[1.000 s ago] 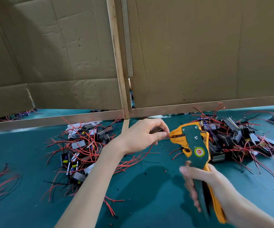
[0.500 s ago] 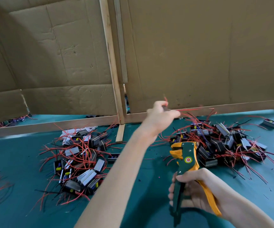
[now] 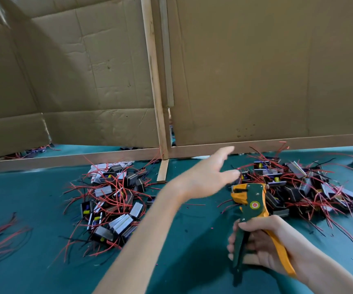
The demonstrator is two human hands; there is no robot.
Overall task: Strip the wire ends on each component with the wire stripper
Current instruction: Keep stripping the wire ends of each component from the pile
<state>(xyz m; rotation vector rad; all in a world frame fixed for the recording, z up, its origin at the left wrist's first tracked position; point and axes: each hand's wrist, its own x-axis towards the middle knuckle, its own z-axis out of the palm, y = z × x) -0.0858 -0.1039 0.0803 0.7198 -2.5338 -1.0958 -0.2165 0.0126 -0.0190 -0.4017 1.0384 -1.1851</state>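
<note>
Wire stripper (image 3: 252, 205) is standing upright in my right hand (image 3: 262, 247) at 5 o'clock on the bench (image 3: 192, 240), with the fingers clenching both handles. My left hand (image 3: 205, 179) was feeding a component to the tool's head a second ago. It is now hanging released and empty beside the right pile (image 3: 302, 187) at 2 o'clock. I'm judging that piece stripped and dropped there, with the next one probably waiting in the left pile (image 3: 112, 200) at 9 o'clock.

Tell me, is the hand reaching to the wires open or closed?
Open: the left hand has straight, spread fingers and holds nothing.
</note>
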